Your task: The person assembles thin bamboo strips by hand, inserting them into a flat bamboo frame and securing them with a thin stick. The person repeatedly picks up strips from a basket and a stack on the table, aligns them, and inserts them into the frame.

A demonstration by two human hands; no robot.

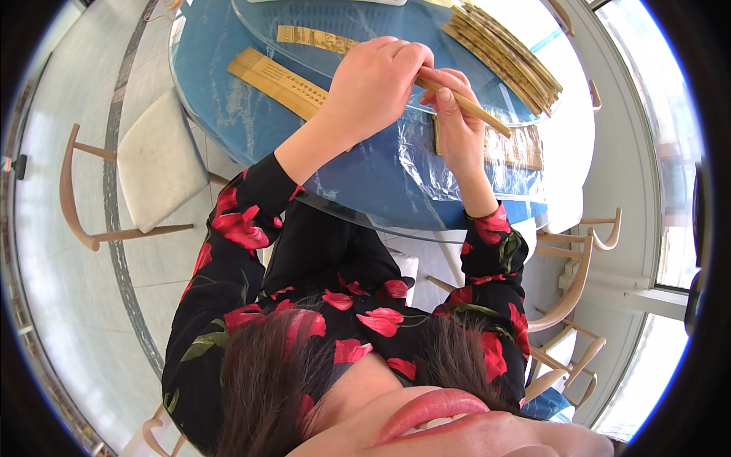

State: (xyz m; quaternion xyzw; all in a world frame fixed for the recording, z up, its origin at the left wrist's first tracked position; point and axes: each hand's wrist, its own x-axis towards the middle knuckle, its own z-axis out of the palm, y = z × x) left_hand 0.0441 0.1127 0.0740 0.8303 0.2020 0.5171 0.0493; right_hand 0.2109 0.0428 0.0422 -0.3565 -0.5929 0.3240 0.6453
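Observation:
Above the blue glass table (236,114), both my hands are at a slim, tan, stick-like piece (483,114) that slants down to the right. My left hand (373,84) is closed at its upper end, with the fingertips mostly turned away from view. My right hand (462,126) pinches it along its length, thumb on the near side. Beyond my left wrist lies a flat golden sleeve (278,82) with dark printing, partly under that forearm. A narrower printed golden strip (316,37) runs behind my left hand.
A stack of long golden strips (506,57) lies at the far right of the table. Crinkled clear plastic (426,156) and golden packets (518,148) lie by my right wrist. A pale-seated wooden chair (156,160) stands left; more wooden chairs (575,293) stand right.

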